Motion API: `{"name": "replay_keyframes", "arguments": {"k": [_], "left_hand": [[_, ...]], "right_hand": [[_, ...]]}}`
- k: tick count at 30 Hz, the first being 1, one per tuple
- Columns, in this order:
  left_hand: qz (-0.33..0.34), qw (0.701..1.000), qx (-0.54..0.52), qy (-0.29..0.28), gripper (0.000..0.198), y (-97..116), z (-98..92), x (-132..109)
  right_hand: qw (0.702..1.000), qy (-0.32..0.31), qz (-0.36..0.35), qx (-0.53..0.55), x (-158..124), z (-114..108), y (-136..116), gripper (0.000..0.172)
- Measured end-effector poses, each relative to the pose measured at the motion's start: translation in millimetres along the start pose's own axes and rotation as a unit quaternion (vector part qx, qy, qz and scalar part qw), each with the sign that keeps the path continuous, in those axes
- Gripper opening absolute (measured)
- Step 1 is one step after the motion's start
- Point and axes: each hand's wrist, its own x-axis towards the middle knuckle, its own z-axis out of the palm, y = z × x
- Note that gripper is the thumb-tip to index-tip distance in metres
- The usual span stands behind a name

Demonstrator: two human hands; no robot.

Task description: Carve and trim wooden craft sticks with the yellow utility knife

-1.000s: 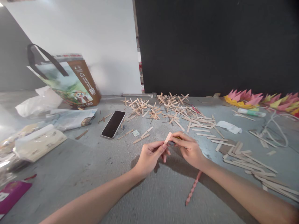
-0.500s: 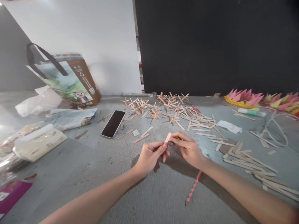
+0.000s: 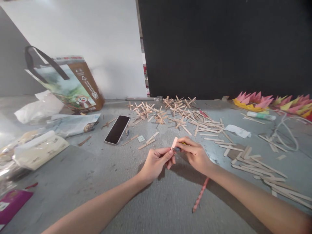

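Note:
Between the thumb and fingers of my left hand (image 3: 156,162) is a wooden craft stick (image 3: 174,143), its rounded end pointing up. My right hand (image 3: 195,154) is closed around a small tool (image 3: 177,149) with a blue-grey end and a bit of yellow showing. The tool's end is right against or beside the stick; whether they touch, I cannot tell. My fingers hide most of the tool. A pink spiral-patterned pencil (image 3: 200,196) lies on the table under my right forearm.
Crossed craft sticks (image 3: 156,112) lie heaped at the back, with loose sticks (image 3: 258,169) at the right. A phone (image 3: 117,130) rests left of centre. Further left are a carry bag (image 3: 70,84) and plastic packets (image 3: 41,149). Paper crowns (image 3: 253,101) and a white cable (image 3: 296,139) are far right.
The view has shifted slightly. Both hands keep their grip, and the stick's upper end leans a little less to the right than before.

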Motion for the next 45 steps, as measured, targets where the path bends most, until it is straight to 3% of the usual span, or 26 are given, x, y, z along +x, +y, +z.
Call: {"name": "replay_keyframes", "arguments": {"k": [17,30,37,45], "left_hand": [[0.012,1.0,-0.004,0.021,0.048,5.1,5.2,-2.3],[0.014,1.0,-0.007,0.001,0.047,-1.3,3.4,-0.3],[0.023,1.0,0.005,0.019,0.046,0.8,4.7,-2.6],[0.033,0.998,-0.013,0.048,0.045,-0.4,3.7,-3.6]], "right_hand": [[1.0,0.003,0.002,-0.015,1.3,1.7,0.7,0.041],[0.999,-0.008,0.017,-0.044,0.5,0.0,-1.1,0.044],[0.999,-0.021,0.03,-0.028,1.1,-1.1,-2.9,0.049],[0.995,-0.001,0.019,-0.103,0.1,-0.8,-3.0,0.042]]}}
